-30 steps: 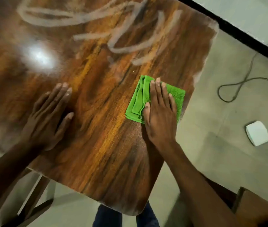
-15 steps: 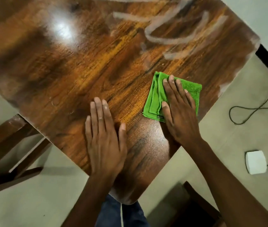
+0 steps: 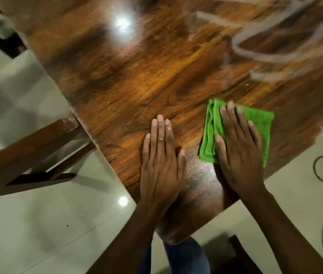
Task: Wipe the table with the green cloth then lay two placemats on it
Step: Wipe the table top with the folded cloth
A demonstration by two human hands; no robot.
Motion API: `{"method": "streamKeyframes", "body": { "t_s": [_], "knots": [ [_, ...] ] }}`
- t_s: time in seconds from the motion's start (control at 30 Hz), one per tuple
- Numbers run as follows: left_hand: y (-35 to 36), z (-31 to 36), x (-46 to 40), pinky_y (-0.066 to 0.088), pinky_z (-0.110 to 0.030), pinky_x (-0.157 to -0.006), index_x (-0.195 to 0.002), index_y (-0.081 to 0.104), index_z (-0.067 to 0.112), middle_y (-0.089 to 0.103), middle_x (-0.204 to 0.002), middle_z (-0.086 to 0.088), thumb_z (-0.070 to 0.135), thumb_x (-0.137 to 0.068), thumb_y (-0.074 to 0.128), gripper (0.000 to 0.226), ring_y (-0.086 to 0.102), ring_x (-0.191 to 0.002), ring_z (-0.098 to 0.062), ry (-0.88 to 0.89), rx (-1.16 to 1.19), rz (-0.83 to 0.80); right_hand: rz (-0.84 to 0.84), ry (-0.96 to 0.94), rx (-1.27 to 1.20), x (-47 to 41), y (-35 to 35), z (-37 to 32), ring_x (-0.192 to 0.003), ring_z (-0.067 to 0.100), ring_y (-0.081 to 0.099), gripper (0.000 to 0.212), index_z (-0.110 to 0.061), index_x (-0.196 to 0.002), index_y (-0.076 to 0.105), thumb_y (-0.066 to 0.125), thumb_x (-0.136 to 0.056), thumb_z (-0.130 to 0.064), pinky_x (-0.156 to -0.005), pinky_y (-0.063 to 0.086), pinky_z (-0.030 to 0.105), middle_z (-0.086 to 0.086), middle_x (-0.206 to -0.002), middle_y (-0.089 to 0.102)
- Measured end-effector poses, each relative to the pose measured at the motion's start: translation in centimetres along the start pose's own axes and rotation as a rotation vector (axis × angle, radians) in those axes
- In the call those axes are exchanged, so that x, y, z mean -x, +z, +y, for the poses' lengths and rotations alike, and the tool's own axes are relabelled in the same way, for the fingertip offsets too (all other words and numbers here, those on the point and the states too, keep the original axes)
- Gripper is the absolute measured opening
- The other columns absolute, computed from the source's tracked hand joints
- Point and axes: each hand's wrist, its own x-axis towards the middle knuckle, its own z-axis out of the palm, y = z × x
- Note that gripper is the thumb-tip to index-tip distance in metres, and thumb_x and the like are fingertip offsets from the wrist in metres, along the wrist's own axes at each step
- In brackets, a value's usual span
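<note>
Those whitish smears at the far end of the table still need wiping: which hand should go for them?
Probably the right hand: it already presses the green cloth, nearer the smears. The left hand lies flat on bare wood.

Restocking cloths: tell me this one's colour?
Bright green cloth, under the right hand; head view.

We see a glossy, wood-grained counter [image 3: 137, 80] with pale smears, a fuzzy green cloth [image 3: 259, 123], and a smooth, glossy floor [image 3: 38, 224].
</note>
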Motion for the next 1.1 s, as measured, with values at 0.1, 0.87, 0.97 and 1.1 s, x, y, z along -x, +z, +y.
{"method": "streamKeyframes", "body": {
  "t_s": [0.1, 0.87, 0.97, 1.1],
  "knots": [
    [-1.0, -0.8, 0.7, 0.018, -0.050, -0.133, -0.168, 0.017, 0.004, 0.009, -0.178, -0.011, 0.035, -0.111, 0.032, 0.067, 0.005, -0.166, -0.021, -0.062, 0.017, 0.090, -0.123, -0.109, -0.004, 5.0, 0.2, -2.3, -0.164, 0.019, 0.014, 0.062, -0.021, -0.170, 0.018, 0.034, -0.111, -0.032, -0.126, 0.029, 0.054, -0.002, -0.178, 0.013],
    [0.7, -5.7, 6.0, 0.015, -0.052, -0.133, -0.170, 0.019, 0.014, 0.012, -0.179, 0.001, 0.037, -0.112, 0.028, 0.063, 0.006, -0.165, -0.012, -0.633, 0.346, 0.514, -0.169, -0.702, 0.125, 1.2, 3.9, -11.1, -0.165, 0.019, 0.007, 0.070, -0.020, -0.171, 0.010, 0.035, -0.110, -0.042, -0.131, 0.019, 0.047, 0.001, -0.179, 0.001],
    [0.7, -5.6, 5.9, 0.017, -0.048, -0.132, -0.170, 0.021, 0.018, 0.015, -0.178, 0.007, 0.041, -0.110, 0.027, 0.064, 0.010, -0.165, -0.011, -0.631, 0.387, 0.564, -0.126, -0.692, 0.165, 8.2, 4.5, -8.0, -0.156, 0.022, 0.038, 0.066, -0.021, -0.164, 0.040, 0.039, -0.101, -0.044, -0.120, 0.032, 0.045, 0.002, -0.173, 0.032],
    [1.1, -5.3, 6.1, 0.014, -0.028, -0.131, -0.170, 0.020, 0.023, 0.015, -0.178, 0.012, 0.045, -0.110, 0.026, 0.065, 0.011, -0.164, -0.008, -0.633, 0.398, 0.589, -0.125, -0.686, 0.264, 10.4, 5.7, -6.2, -0.143, 0.018, 0.047, 0.060, -0.025, -0.147, 0.055, 0.021, -0.107, -0.053, -0.118, 0.025, 0.042, -0.001, -0.158, 0.050]
  ]
}}
